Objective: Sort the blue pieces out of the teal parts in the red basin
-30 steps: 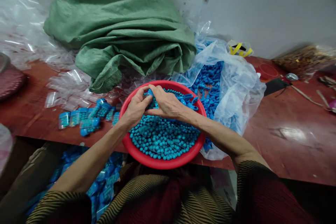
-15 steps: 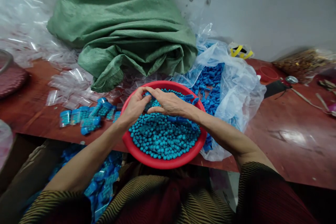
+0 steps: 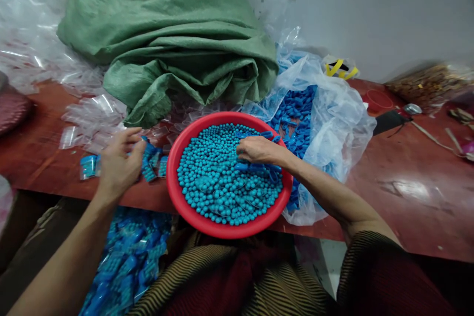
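A red basin (image 3: 174, 197) full of small turquoise beads (image 3: 222, 192) stands before me. My right hand (image 3: 259, 150) is over the beads at the basin's right side, its fingers curled together. Blue plastic caps (image 3: 255, 167) lie on the beads around it; whatever its fingertips hold is hidden. Left of the basin, my left hand (image 3: 121, 162) hovers slightly blurred over the table, thumb and fingers apart. Beside it are small clear containers with blue caps, filled with beads (image 3: 149, 170); the hand covers some of them.
Empty clear containers (image 3: 92, 116) are heaped behind my left hand. A large green sack (image 3: 177, 34) sits behind the basin. At right, a clear plastic bag (image 3: 333, 128) holds many blue caps (image 3: 296, 113). More filled containers (image 3: 126, 261) lie below the table's edge (image 3: 148, 202).
My hands, together over the basin before, have parted. The left has moved out to the filled containers and its fingers have opened; the right has shifted right to the blue caps in the basin.
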Tool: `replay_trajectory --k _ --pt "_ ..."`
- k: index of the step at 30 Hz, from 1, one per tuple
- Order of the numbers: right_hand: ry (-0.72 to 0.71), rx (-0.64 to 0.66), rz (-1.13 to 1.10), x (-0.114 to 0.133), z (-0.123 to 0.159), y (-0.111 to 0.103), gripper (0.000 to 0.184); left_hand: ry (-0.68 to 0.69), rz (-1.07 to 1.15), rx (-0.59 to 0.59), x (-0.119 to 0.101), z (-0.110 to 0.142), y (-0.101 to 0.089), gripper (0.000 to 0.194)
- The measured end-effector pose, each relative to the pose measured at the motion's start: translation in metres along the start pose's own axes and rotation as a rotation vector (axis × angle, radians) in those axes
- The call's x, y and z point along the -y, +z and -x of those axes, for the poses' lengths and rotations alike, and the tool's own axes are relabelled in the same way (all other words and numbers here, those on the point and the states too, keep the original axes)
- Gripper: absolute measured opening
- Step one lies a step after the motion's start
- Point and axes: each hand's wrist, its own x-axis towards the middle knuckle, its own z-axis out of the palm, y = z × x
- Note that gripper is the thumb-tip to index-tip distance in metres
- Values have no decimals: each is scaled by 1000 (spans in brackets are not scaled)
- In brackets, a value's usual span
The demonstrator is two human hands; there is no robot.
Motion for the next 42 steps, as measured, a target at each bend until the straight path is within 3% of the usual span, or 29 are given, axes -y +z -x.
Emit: replay_trajectory --k 1,5,8,11,13,17,24,27,31,36,38,42 --pt "16 14 14 2 -1 -3 22 44 -126 12 -9 -2 14 29" --pt "60 39 5 3 -8 -9 22 225 -154 418 -47 -10 78 28" --pt "65 19 -57 0 -15 -12 23 266 -258 695 -59 -16 119 28" --pt "60 8 -126 -4 -18 -15 24 262 -292 894 -57 -20 143 32" --pt "55 -12 -142 -6 -13 -16 22 248 -254 965 -53 -22 150 36" --pt "74 -85 -96 -8 17 -13 21 229 -159 982 -49 -25 156 40" --pt "147 56 79 6 52 8 27 293 -369 1043 -65 -26 174 29" --pt "164 6 12 3 51 4 24 280 -316 1043 -67 -26 174 22" --pt "157 -183 -207 -13 42 -7 19 178 -74 977 -60 -34 161 16" --pt "159 -384 -433 -24 30 -23 13 -92 265 850 -50 -39 140 23" --pt "155 -418 -461 -23 23 -28 11 -146 328 828 -49 -36 133 25" --pt "77 -377 -524 -15 -5 -25 13 -114 318 845 -53 -27 125 25"
